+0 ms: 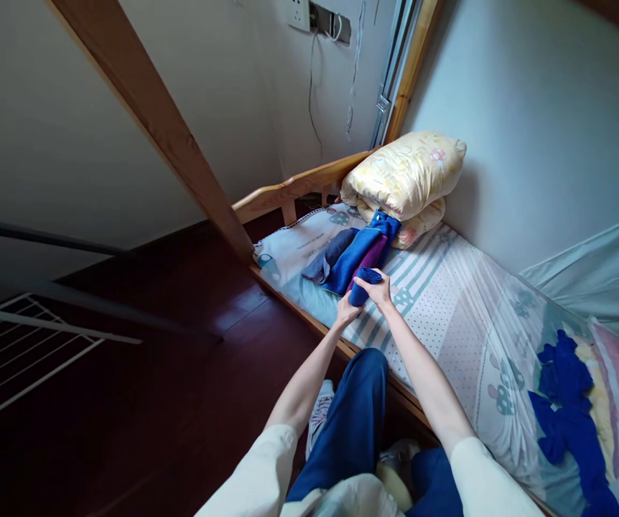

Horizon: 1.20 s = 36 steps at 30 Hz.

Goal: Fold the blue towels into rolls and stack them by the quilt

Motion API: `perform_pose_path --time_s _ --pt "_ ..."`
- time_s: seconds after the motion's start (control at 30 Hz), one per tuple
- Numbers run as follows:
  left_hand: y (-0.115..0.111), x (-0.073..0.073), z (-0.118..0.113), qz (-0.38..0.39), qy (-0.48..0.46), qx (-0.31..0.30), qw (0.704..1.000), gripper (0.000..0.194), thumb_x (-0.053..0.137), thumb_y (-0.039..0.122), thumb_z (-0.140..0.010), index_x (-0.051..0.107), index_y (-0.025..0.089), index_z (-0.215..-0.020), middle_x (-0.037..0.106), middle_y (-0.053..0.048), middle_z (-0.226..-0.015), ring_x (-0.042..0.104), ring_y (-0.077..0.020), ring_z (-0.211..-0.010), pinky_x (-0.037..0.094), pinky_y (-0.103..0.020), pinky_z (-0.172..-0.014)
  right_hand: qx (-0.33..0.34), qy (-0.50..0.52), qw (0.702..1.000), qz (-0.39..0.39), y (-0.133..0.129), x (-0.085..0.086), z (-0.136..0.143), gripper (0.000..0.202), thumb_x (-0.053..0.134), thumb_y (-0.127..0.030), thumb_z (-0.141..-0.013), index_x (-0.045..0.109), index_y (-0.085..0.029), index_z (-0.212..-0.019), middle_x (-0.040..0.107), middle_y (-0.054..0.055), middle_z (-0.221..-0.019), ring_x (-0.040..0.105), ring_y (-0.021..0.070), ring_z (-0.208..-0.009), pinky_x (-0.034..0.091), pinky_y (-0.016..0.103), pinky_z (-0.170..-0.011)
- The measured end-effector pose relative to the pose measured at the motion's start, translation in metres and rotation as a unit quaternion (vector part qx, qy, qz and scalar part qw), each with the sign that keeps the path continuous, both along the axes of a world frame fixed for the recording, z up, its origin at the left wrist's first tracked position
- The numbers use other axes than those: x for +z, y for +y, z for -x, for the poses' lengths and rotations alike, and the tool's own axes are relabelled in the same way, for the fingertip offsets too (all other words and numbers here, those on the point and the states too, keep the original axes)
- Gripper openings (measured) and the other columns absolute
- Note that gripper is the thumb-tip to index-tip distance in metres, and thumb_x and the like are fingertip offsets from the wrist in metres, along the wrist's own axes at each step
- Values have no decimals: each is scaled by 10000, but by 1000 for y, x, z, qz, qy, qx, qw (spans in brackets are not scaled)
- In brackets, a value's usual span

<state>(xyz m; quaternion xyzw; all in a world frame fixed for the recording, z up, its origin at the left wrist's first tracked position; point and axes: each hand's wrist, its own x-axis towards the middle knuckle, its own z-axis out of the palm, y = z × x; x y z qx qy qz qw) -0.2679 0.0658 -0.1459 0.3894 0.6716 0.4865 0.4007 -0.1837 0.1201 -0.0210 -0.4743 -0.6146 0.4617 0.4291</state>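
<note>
Presently: one blue roll (pixel 360 294), held over the near side of the bed (pixel 449 316), long axis steep, coiled end uppermost, both hands being equally near since both are on it. Left hand (pixel 347 311): fingers closed about the lower part; right hand (pixel 376 289): fingers clamped round the upper part, just below the coil. Directly beyond the roll, flat clothes (pixel 357 253), blue, purple and grey, their far end reaching the folded quilt (pixel 403 172).
</note>
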Motion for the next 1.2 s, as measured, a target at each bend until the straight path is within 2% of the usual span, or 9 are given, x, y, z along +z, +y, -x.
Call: perform_pose_path --time_s 0.37,0.5,0.6,0.73,0.8,0.87,0.93,1.07,1.2 --pt "-6 1 -4 3 -7 4 1000 365 749 104 -608 664 118 -962 695 -45 -826 652 -234 -817 547 -348 -765 27 -38 999 -10 6 -23 1 486 864 -529 -628 738 -182 -944 762 37 -882 685 204 -822 592 357 -843" --pt "-11 4 1 -43 35 59 997 611 832 169 -602 614 109 -1170 675 -127 -1163 624 -323 -1148 508 -473 -1017 19 -69 997 -19 4 -25 -5 805 909 -501 -575 662 -185 -1273 707 114 -1269 664 277 -1152 529 425 -1052" --pt "-39 3 -3 -58 81 132 986 794 824 322 -717 471 34 -1367 489 -249 -1449 375 -408 -1443 346 -555 -1173 -41 -115 993 1 -14 -36 -37 1085 925 -507 -547 485 -212 -1494 486 160 -1561 462 346 -1438 401 502 -1192" --pt "-125 -5 -44 -19 130 108 985 653 677 377 -872 470 90 -1421 499 -236 -1471 436 -371 -1429 373 -549 -1179 -126 -109 982 89 -93 -71 -130 858 823 -548 -669 563 -217 -1417 511 172 -1544 488 352 -1432 412 518 -1180" --pt "-180 -8 -74 -35 173 -36 984 424 565 344 -940 596 179 -1329 596 -167 -1407 523 -318 -1374 439 -518 -1144 -171 -80 971 144 -157 -92 -188 721 827 -538 -640 674 -181 -1246 635 200 -1401 597 367 -1323 460 527 -1137" --pt "-226 -7 -101 -78 264 -196 941 367 575 345 -935 675 238 -1271 510 -129 -1552 411 -351 -1480 369 -571 -1198 -215 -41 954 203 -227 -107 -243 566 856 -526 -591 737 -188 -1029 760 181 -1130 707 374 -1141 521 551 -1061" --pt "-254 -1 -119 -87 349 -261 896 331 572 329 -931 719 242 -1215 429 -104 -1629 316 -389 -1533 285 -644 -1225 -259 11 933 249 -292 -111 -287 447 881 -531 -563 745 -240 -873 788 133 -932 751 378 -1002 575 551 -967" --pt "-252 11 -129 -63 452 -323 829 364 513 275 -933 743 212 -1208 390 -117 -1649 238 -406 -1564 207 -713 -1220 -327 66 904 269 -370 -92 -329 446 845 -598 -615 751 -266 -897 797 123 -955 774 355 -912 604 540 -886" --pt "-217 8 -143 -44 502 -384 774 480 454 230 -917 698 172 -1326 458 -165 -1596 244 -427 -1556 107 -779 -1198 -368 182 874 259 -386 -67 -340 491 859 -542 -659 746 -216 -1008 796 130 -1051 774 301 -963 576 504 -967"
